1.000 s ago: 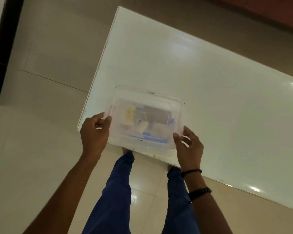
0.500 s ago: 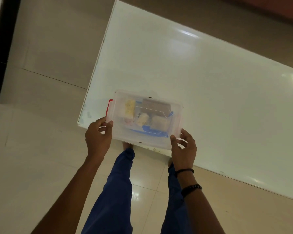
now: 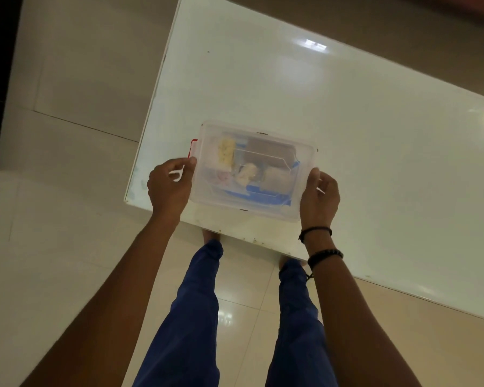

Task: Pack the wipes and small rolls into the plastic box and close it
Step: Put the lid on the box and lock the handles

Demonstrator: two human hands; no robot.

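A clear plastic box (image 3: 305, 163) with its translucent lid on sits near the table's front left corner. Through the lid I see a yellow roll (image 3: 225, 152), a pale roll (image 3: 246, 173), a brown pack (image 3: 268, 153) and blue wrapping (image 3: 263, 195). A red clip (image 3: 192, 148) shows on the box's left end. My left hand (image 3: 168, 188) grips the left end, its fingers curled over a white clip. My right hand (image 3: 319, 198) grips the right end, thumb on the lid's edge.
The white glossy table (image 3: 347, 113) stretches back and to the right. Its front edge (image 3: 235, 234) runs just under the box. Beige floor tiles lie to the left. My blue trouser legs stand below the table edge.
The box has come down from a raised, blurred position onto the table, and both hands have shifted along with it at its two ends.
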